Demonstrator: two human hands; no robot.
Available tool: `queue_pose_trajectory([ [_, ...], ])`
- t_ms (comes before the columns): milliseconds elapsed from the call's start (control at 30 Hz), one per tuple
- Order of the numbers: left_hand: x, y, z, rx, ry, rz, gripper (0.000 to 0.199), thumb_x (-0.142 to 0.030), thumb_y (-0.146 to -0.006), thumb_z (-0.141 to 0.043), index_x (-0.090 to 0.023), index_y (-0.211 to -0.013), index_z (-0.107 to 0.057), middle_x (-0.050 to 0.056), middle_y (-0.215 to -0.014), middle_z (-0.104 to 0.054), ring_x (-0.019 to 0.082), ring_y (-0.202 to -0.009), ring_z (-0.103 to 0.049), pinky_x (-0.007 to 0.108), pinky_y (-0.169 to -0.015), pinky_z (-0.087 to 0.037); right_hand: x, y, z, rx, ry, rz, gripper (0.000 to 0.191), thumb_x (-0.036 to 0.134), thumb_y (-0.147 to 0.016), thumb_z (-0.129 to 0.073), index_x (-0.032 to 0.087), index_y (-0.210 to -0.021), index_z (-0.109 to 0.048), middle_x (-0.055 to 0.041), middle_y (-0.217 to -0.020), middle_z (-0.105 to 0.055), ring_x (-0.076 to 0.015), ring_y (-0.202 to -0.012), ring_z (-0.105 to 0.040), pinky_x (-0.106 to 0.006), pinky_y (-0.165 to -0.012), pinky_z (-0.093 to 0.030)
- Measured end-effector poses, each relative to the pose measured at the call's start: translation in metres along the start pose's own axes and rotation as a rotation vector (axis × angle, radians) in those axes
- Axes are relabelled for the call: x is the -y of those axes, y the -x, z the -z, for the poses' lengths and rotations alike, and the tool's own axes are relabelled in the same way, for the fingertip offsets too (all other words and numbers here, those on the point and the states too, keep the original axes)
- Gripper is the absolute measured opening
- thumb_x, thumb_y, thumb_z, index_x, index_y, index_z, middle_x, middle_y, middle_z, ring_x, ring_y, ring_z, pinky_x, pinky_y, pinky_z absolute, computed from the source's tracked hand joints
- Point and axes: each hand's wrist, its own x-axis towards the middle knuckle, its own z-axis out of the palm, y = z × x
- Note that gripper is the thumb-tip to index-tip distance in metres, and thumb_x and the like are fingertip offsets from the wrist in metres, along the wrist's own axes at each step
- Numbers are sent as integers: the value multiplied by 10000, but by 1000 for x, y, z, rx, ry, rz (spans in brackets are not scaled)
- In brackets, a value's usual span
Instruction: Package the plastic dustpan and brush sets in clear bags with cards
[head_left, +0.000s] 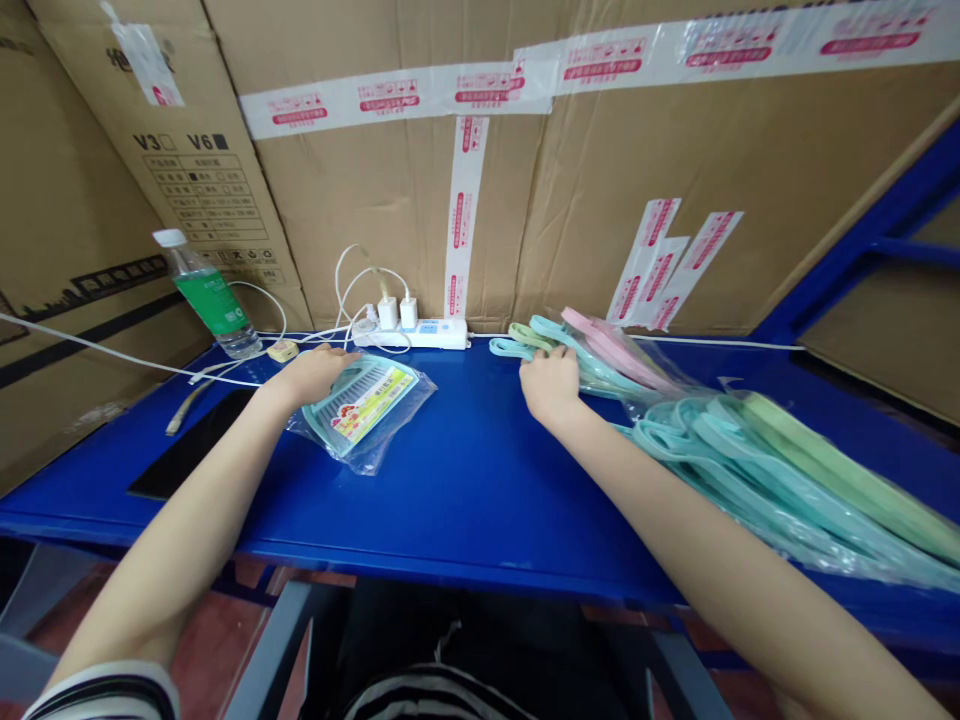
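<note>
My left hand (321,372) is closed over the far left end of a teal slatted plastic piece (330,425). That piece lies on the table in a clear bag, with a yellow and white label facing up. My right hand (551,385) has its fingers curled over the looped ends of a small pile of bagged plastic pieces (592,355) in teal, green and pink. The fingertips there are partly hidden. Closer to my right forearm lies a larger pile of teal and green bagged pieces (750,460).
A white power strip (442,335) with plugged-in chargers and cables lies along the back. To the left stand a water bottle (214,300) with a green label and a dark flat panel (187,450). Cardboard (375,190) walls the blue table (465,500).
</note>
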Motion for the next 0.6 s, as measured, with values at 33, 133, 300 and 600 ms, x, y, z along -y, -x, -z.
queue_pose_trajectory([
  [33, -2, 0, 2, 9, -14, 9, 711, -29, -732, -428, -177, -1423, -498, 106, -1321, -644, 251, -1226, -596, 320, -1030, -456, -2, 0, 0, 12, 7, -17, 463, 66, -885, -397, 62, -1256, -673, -263, -1276, -639, -442, -1269, -506, -565, -947, -395],
  [133, -10, 1, 6, 20, -28, 15, 700, -11, -730, -401, -144, -1407, -521, 124, -1282, -666, 254, -1184, -622, 308, -996, -473, -8, -3, 0, 61, 25, -80, 465, 80, -895, -391, 47, -1275, -656, -274, -1287, -626, -447, -1282, -493, -577, -939, -397],
  [300, -15, 5, 15, 46, 19, -40, 611, -33, -780, -397, -195, -1336, -590, 85, -1245, -692, 215, -1131, -649, 281, -977, -477, -12, -8, 0, 148, 53, -189, 464, 142, -920, -430, 49, -1341, -601, -284, -1378, -555, -470, -1329, -435, -666, -992, -335],
  [600, -6, 11, 23, 147, 6, 29, 421, -240, -883, -459, -269, -1249, -666, 81, -1201, -715, 264, -1137, -645, 348, -968, -475, -14, 2, 5, 209, 89, -202, 502, 57, -909, -384, -18, -1384, -528, -292, -1465, -458, -409, -1420, -333, -634, -1117, -233],
])
